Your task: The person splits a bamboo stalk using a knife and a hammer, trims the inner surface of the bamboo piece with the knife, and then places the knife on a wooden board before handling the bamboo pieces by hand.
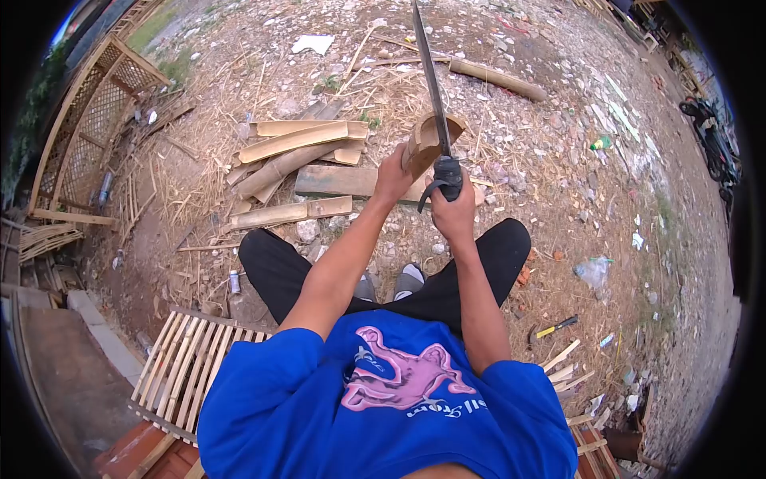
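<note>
My left hand (392,177) is closed around a split piece of bamboo (423,150), held up in front of me with its hollow side showing. In my right hand (453,211) is the black-wrapped handle of a machete (429,68). Its long blade points up and away from me, and its lower part lies against or just in front of the bamboo; I cannot tell whether it cuts in. Below both hands a wooden plank (335,180) rests on the ground. Several split bamboo pieces (295,148) are piled to the left of my left hand.
A bamboo pole (499,79) lies farther out. A hammer (556,326) with a yellow handle lies at right, near a plastic bag (594,272). Slatted bamboo panels (187,363) stand at lower left, a lattice frame (92,132) at far left. A motorcycle (710,144) is at far right.
</note>
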Motion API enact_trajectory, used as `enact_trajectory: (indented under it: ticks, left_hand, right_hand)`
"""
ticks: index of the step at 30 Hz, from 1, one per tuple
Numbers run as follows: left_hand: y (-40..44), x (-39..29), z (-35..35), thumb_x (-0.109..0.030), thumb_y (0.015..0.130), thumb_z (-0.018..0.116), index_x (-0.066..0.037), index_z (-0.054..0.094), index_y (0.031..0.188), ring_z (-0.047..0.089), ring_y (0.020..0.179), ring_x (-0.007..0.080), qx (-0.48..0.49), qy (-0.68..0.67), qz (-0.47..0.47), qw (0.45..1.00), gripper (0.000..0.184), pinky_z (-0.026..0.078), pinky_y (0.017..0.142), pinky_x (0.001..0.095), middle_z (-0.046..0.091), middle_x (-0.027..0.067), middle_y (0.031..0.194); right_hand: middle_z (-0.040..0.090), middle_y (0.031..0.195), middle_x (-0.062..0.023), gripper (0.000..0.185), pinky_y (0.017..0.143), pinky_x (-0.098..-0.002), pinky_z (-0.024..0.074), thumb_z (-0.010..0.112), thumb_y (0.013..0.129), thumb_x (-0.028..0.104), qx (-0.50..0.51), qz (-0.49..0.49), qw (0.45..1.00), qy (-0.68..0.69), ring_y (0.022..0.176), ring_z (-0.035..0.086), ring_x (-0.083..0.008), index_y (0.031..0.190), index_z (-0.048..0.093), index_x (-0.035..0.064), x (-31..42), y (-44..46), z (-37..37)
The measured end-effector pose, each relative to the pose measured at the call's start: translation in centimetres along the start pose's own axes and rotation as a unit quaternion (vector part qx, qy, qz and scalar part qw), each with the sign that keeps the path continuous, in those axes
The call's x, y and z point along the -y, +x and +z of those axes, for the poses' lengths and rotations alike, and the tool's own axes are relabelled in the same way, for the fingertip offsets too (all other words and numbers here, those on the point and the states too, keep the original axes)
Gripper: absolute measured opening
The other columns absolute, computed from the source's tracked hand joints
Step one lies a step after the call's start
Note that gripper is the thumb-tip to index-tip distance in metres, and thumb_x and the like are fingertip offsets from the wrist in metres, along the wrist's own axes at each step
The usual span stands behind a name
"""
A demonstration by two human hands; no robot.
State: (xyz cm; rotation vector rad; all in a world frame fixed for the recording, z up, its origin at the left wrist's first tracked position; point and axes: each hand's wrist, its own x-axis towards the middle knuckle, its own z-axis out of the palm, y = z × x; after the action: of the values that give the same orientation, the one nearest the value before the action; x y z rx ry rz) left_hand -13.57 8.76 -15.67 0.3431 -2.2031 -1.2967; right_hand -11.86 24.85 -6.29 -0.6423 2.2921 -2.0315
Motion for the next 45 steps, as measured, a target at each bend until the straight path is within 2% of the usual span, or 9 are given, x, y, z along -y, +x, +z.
enact_trajectory:
  ticks: [9,12,18,21,29,33,38,40,45]
  left_hand:
    - [-1.0,-1.1,-1.4,-0.008,0.084,0.060,-0.006,0.056,0.117,0.061,0.096,0.0486,0.010,0.060,-0.071,0.996,0.033,0.050,0.079,0.0512,0.066,0.0290,0.094]
    - [-1.4,-1.0,-1.3,-0.006,0.085,0.061,-0.005,0.055,0.117,0.067,0.099,0.0398,0.003,-0.038,-0.038,0.999,0.032,0.051,0.081,0.0433,0.069,0.0244,0.101]
    - [-1.7,-0.9,-0.9,0.002,0.089,0.054,0.001,0.055,0.118,0.063,0.098,0.0164,0.031,-0.233,-0.102,0.967,0.029,0.049,0.085,0.0317,0.068,0.0116,0.108]
    - [-1.9,0.2,0.0,0.004,0.089,0.050,0.002,0.056,0.119,0.062,0.096,0.0155,-0.033,-0.204,-0.098,0.973,0.031,0.049,0.084,0.0305,0.069,0.0110,0.104]
    - [-0.8,-0.8,0.1,0.003,0.087,0.049,0.001,0.062,0.119,0.064,0.094,0.0164,-0.056,-0.254,-0.120,0.958,0.035,0.050,0.083,0.0304,0.071,0.0116,0.104]
    - [1.3,-5.6,-0.9,0.002,0.086,0.049,0.002,0.066,0.113,0.065,0.092,0.0166,-0.077,-0.258,-0.127,0.955,0.032,0.050,0.082,0.0307,0.072,0.0121,0.099]
    - [3.9,-11.3,-2.4,0.002,0.085,0.050,0.000,0.065,0.114,0.066,0.093,0.0179,-0.114,-0.231,-0.036,0.966,0.032,0.050,0.084,0.0320,0.071,0.0146,0.099]
    - [3.8,-11.9,-2.1,0.002,0.085,0.049,-0.001,0.064,0.114,0.065,0.094,0.0178,-0.140,-0.236,-0.007,0.962,0.033,0.050,0.084,0.0321,0.071,0.0149,0.101]
    - [0.6,0.9,0.7,-0.012,0.086,0.062,-0.006,0.054,0.130,0.063,0.108,0.0374,-0.038,-0.044,-0.104,0.993,0.046,0.048,0.092,0.0430,0.067,0.0195,0.115]
  right_hand:
    - [0.062,0.083,-0.0063,0.028,0.067,-0.0301,0.0484,0.073,0.084,0.014,0.020,-0.003,1.000,0.006,0.072,0.059,-0.0136,0.104,0.058,0.0002,0.5,-1.0,0.3]
    - [0.063,0.082,-0.0070,0.028,0.068,-0.0308,0.0486,0.073,0.083,0.013,0.022,0.013,1.000,0.015,0.072,0.059,-0.0145,0.103,0.059,0.0008,0.9,-1.4,0.5]
    - [0.065,0.082,-0.0083,0.027,0.069,-0.0312,0.0490,0.070,0.082,0.012,0.028,0.011,1.000,0.007,0.073,0.060,-0.0147,0.104,0.059,0.0019,1.4,-1.6,0.6]
    - [0.066,0.083,-0.0091,0.027,0.069,-0.0314,0.0493,0.070,0.082,0.011,0.025,-0.002,1.000,-0.003,0.073,0.061,-0.0154,0.104,0.059,0.0018,1.6,-1.6,0.9]
    - [0.067,0.085,-0.0107,0.029,0.071,-0.0326,0.0501,0.070,0.080,0.011,0.024,-0.001,1.000,0.000,0.075,0.064,-0.0166,0.104,0.058,0.0019,0.8,-0.3,1.3]
    - [0.067,0.089,-0.0101,0.030,0.073,-0.0315,0.0504,0.070,0.080,0.011,0.008,-0.009,0.999,0.039,0.076,0.064,-0.0164,0.106,0.058,0.0024,3.4,0.9,0.5]
    - [0.062,0.088,-0.0043,0.032,0.070,-0.0268,0.0480,0.076,0.085,0.014,0.002,-0.027,0.991,0.127,0.078,0.058,-0.0095,0.107,0.056,0.0015,10.6,1.5,-1.3]
    - [0.063,0.090,-0.0043,0.033,0.071,-0.0267,0.0479,0.076,0.084,0.013,0.008,-0.034,0.997,0.071,0.079,0.059,-0.0098,0.108,0.056,0.0021,9.9,1.4,-1.6]
    - [0.065,0.088,-0.0079,0.032,0.073,-0.0317,0.0490,0.073,0.083,0.012,-0.003,0.036,0.998,-0.049,0.076,0.061,-0.0162,0.107,0.056,0.0014,0.9,0.2,0.9]
